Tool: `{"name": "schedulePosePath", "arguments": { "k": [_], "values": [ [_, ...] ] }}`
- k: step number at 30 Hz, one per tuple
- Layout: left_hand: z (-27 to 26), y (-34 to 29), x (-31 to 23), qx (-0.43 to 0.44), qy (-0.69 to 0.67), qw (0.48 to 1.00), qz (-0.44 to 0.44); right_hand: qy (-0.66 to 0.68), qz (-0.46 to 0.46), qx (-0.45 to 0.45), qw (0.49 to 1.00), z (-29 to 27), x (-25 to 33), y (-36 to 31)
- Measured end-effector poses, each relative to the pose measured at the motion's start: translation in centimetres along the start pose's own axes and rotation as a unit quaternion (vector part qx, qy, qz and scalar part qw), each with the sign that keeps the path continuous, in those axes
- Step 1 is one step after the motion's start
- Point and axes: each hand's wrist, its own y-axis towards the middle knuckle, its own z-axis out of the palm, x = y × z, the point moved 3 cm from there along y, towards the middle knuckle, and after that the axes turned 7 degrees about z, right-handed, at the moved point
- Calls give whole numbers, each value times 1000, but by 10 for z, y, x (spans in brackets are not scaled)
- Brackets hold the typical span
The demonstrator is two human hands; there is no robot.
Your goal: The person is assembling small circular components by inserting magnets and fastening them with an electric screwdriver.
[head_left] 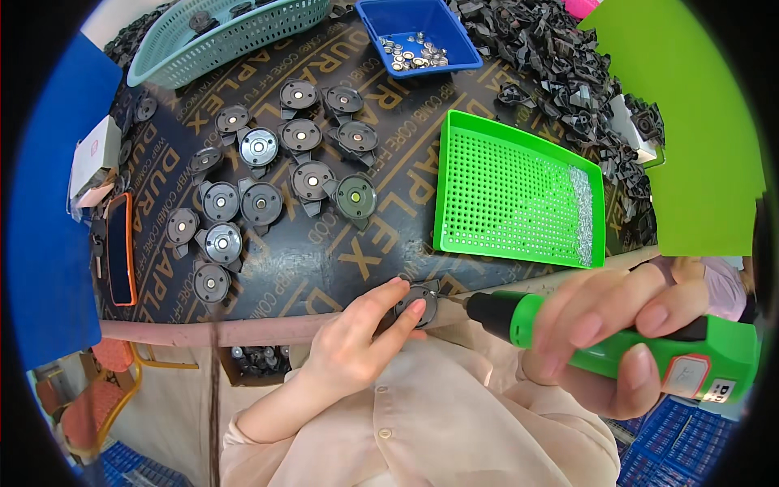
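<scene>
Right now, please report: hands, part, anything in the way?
Left hand holds dark round part. Right hand grips green power screwdriver, bit at part. Green tray beyond, not blocking.

Phone [121,249]: orange-edged, dark screen, at the left
Keys [99,247]: just beside the phone
White carton [96,152]: past the phone, near the blue panel
Blue panel [57,211]: upright, left side
Lime panel [714,146]: upright, right side
Chair [88,410]: reddish padding, yellow frame, lower left
Blue packages [686,445]: in rows, lower right
</scene>
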Motion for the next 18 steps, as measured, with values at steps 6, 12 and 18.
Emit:
{"name": "schedulePosePath", "arguments": {
  "k": [6,12,18],
  "values": [
    [3,-5,1,-9,27,999,22,-33,41,13,999,9,-7,0],
    [6,-2,-1,-19,44,997,52,-45,13,25,999,16,-15,-2],
    [3,0,-2,-10,44,998,45,-39,14,14,999,12,-6,3]
  ]
}}
